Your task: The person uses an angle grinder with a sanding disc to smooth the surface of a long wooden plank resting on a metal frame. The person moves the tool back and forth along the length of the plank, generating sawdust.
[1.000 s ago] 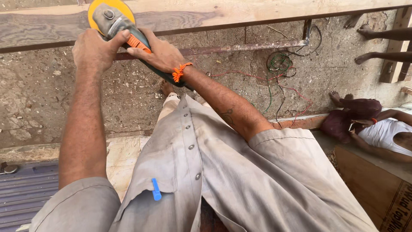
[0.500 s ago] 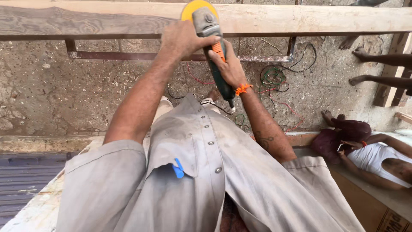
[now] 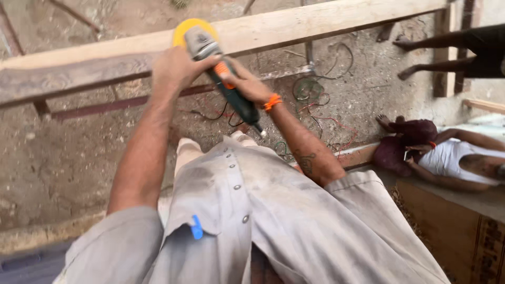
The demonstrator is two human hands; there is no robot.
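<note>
Nearest lay the person's dusty grey shirt [image 3: 273,221] with a blue pen cap [image 3: 196,227] clipped at the pocket, and a patterned mat [image 3: 463,236] at the near right where another person [image 3: 447,155] reclined. Beyond, the left hand [image 3: 176,67] clenched the head of the sander [image 3: 218,68] and the right hand [image 3: 244,84], with an orange wristband [image 3: 272,102], gripped its orange-and-dark handle, the yellow disc resting on the long wooden plank [image 3: 294,29] at the far side. Under the plank a rusty metal bar [image 3: 131,100] crossed the rough concrete floor [image 3: 63,158], with tangled wires [image 3: 310,94] to the right.
</note>
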